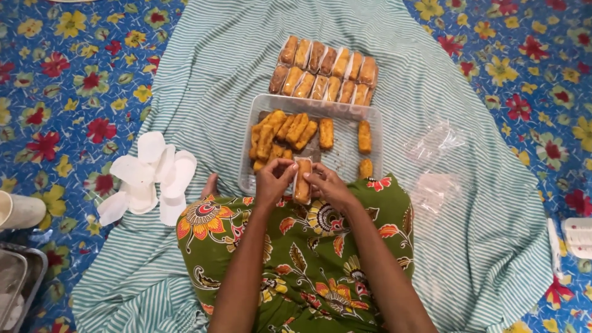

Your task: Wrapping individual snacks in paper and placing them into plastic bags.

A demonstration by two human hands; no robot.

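Head cam, looking down at lap. Person sits on a green-white striped cloth (216, 61) spread over a blue floral mat (74, 74), wearing green floral fabric over the legs.

L hand (273, 180) and R hand (325, 185) meet at the near edge of a clear plastic tray (373, 126). Both grip one fried snack stick (302, 182) that sits in a narrow white paper sleeve; the stick stands upright between them. L fingers are curled narrow, pinching the sleeve's top left edge. R fingers close around its right side and lower part. Exact fingertip contact is too small to read.

Inside the tray: a loose pile of bare fried sticks (280, 135) at left, a few singles well apart at centre and right. Just beyond the tray's far rim, on the cloth, two tidy rows of wrapped sticks (324, 71) lie side by side, touching each other.

Left of the knees, on the mat/cloth border: a heap of empty white paper sleeves (151, 176). Right of the tray: crumpled clear plastic bags (435, 166) on the cloth. Far left edge: a pale cup (21, 209) on its side and a metal tray (18, 277), partly cut off. Far right edge: a white container (576, 237), partly out of view.
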